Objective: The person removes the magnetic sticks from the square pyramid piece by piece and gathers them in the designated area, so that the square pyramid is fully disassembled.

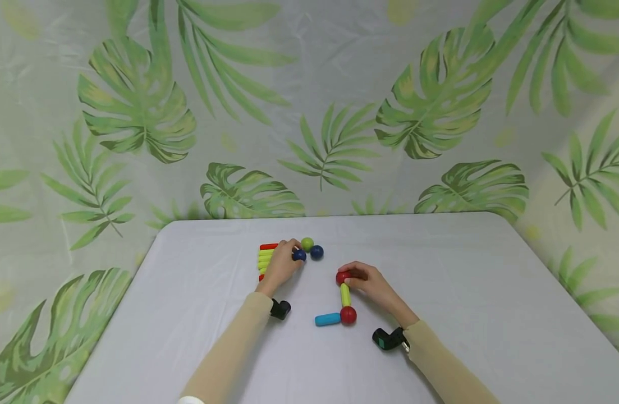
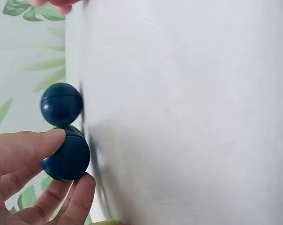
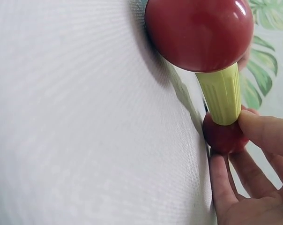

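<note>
My left hand [image 1: 282, 265] pinches a dark blue ball [image 2: 69, 159] between thumb and fingers, low over the white table. Just beyond it sit a second dark blue ball [image 1: 316, 252] and a lime green ball [image 1: 307, 243]. With thumb and fingers, my right hand [image 1: 374, 284] grips a red ball [image 1: 342, 278] at the far end of a yellow-green stick [image 1: 345, 295]. The stick's near end meets another red ball [image 1: 348, 315], from which a light blue stick [image 1: 328, 320] points left. These joined pieces lie on the table.
Left of my left hand lies a row of sticks, several yellow-green [image 1: 265, 259] with a red stick [image 1: 268, 246] at its far side; my hand partly covers the row. A leaf-patterned cloth [image 1: 339, 84] hangs behind the white table [image 1: 440, 252].
</note>
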The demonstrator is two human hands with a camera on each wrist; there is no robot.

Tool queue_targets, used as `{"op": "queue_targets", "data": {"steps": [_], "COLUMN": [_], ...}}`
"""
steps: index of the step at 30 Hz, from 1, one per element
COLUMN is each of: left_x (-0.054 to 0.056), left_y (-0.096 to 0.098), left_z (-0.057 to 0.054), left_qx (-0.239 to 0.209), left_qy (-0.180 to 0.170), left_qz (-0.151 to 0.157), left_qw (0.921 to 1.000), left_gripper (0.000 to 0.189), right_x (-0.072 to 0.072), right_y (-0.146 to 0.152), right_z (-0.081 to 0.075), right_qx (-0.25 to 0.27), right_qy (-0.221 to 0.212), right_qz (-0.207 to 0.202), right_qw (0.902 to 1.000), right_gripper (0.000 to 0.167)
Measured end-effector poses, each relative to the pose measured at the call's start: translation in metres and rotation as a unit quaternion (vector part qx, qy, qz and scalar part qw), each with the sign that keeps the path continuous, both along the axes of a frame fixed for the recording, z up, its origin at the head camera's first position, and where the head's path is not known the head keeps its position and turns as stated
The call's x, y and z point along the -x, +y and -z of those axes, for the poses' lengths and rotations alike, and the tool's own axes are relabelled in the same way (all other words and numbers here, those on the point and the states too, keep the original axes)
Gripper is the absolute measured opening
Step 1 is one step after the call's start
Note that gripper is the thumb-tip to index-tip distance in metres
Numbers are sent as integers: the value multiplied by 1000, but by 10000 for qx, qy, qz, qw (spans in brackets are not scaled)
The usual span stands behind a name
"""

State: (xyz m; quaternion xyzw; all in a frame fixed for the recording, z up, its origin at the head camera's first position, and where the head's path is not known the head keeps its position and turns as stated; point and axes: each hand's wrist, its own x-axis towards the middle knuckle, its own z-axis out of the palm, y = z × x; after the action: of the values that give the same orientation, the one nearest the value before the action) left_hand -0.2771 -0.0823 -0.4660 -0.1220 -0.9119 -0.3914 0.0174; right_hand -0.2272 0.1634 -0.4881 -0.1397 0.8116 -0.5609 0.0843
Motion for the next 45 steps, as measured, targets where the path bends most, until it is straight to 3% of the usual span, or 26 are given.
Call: {"op": "queue_targets", "data": {"steps": [4, 6, 8, 11, 13, 15, 17, 19, 25, 27, 29, 32, 34, 36, 38, 40, 45], "left_x": [-1, -7, -18, -38, -53, -66, -76, -82, -87, -87, -87, -85, -82, -78, -73, -69, -64], "left_y": [-1, -3, -4, -3, 1, 6, 11, 16, 20, 16, 7, -14, -30, -45, -57, -64, -67], "left_z": [1, -1, -5, -7, -6, -3, -1, 0, -2, -3, -2, -2, -1, -1, 0, 0, -3], "left_qx": [164, 104, -61, -151, -93, 232, 624, 1020, 1726, 1612, 1269, 628, 416, 431, 558, 744, 1189], "left_qy": [-17, 33, 104, 36, -252, -470, -479, -332, 25, 48, 25, 39, 145, 245, 278, 206, 260], "left_qz": [18, 43, 263, 1238, 2098, 2767, 3103, 3167, 3050, 3029, 2898, 2264, 1570, 895, 378, 66, -221], "left_qw": [9999, 9999, 9996, 9922, 9774, 9595, 9474, 9424, 9366, 9393, 9486, 9720, 9866, 9948, 9973, 9970, 9923], "left_gripper": [34, 37, 36, 28, 24, 24, 27, 30, 32, 31, 28, 21, 19, 17, 17, 16, 17], "right_x": [-1, -1, -1, 0, 0, 0, 1, 1, -1, -1, -1, 0, 0, 0, 0, 1, 2], "right_y": [0, 0, 0, 2, 3, 4, 5, 5, 2, 1, 1, -1, 0, 0, 2, 2, 3], "right_z": [0, 0, 0, -1, -1, -2, -2, -1, -2, -1, -1, 0, 0, -1, -1, -1, 1], "right_qx": [34, 32, 27, -46, -45, -15, 58, 138, 207, 167, 136, 72, 31, 2, -2, 9, 27], "right_qy": [7, 5, -15, 52, 99, 140, 155, 160, 110, 126, 140, 123, 125, 108, 107, 90, 145], "right_qz": [-6, -13, -5, -21, -22, -55, -108, -203, -230, -199, -194, -171, -140, -79, -45, -34, -136], "right_qw": [10000, 10000, 10000, 10000, 9999, 9999, 9998, 9996, 9995, 9996, 9996, 9998, 9998, 9999, 9999, 10000, 9998], "right_gripper": [25, 25, 25, 25, 24, 25, 25, 27, 29, 28, 27, 26, 26, 26, 26, 26, 26]}}
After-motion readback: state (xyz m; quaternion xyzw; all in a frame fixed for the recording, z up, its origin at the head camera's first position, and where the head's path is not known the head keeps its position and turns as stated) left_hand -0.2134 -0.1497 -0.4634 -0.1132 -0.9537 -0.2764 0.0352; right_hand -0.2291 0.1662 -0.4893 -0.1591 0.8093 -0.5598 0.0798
